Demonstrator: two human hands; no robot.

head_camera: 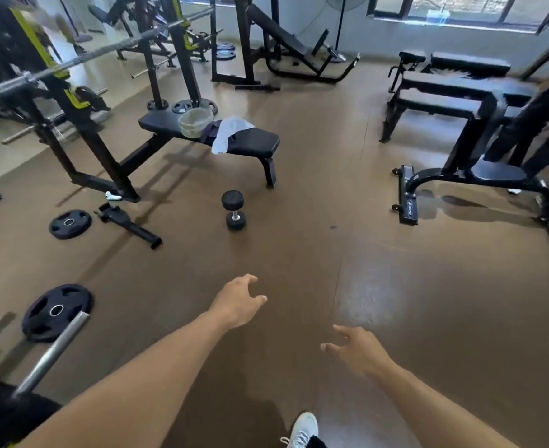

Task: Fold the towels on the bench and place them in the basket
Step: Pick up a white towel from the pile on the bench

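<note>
A black flat bench stands a few steps ahead, left of centre. On it lie a white towel, draped over the near edge, and a dark towel partly under it. A pale round basket sits on the bench just left of the towels. My left hand and my right hand reach forward over the bare floor, far short of the bench, both with fingers apart and holding nothing.
A dumbbell stands on the brown floor in front of the bench. Weight plates and a steel bar lie at the left. A barbell rack is behind the bench; another bench machine is at the right.
</note>
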